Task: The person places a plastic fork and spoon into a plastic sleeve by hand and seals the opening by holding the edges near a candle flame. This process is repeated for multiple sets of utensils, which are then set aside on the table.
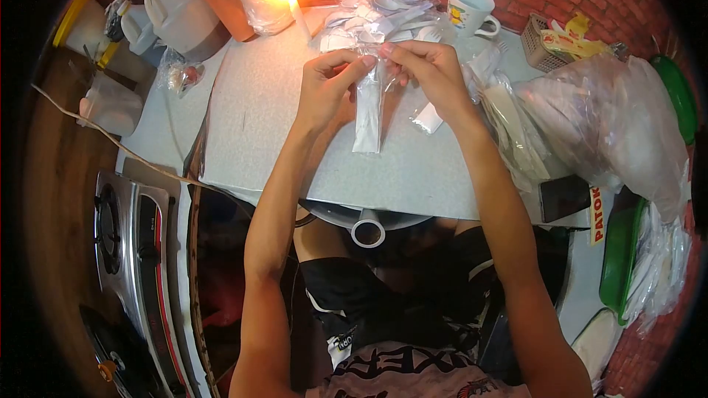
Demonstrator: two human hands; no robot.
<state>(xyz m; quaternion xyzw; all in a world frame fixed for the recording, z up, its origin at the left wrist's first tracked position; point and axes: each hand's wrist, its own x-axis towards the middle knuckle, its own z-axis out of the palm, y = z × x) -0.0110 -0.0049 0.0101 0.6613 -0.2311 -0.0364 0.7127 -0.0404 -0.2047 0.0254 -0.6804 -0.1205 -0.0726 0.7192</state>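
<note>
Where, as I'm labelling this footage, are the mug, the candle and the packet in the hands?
Mug (468, 18), head view: side of its body.
Candle (301, 23), head view: white shaft, near the flame.
Packet (367, 118), head view: its lower half.

The lone view looks forward and down (steeply) from head height.
</note>
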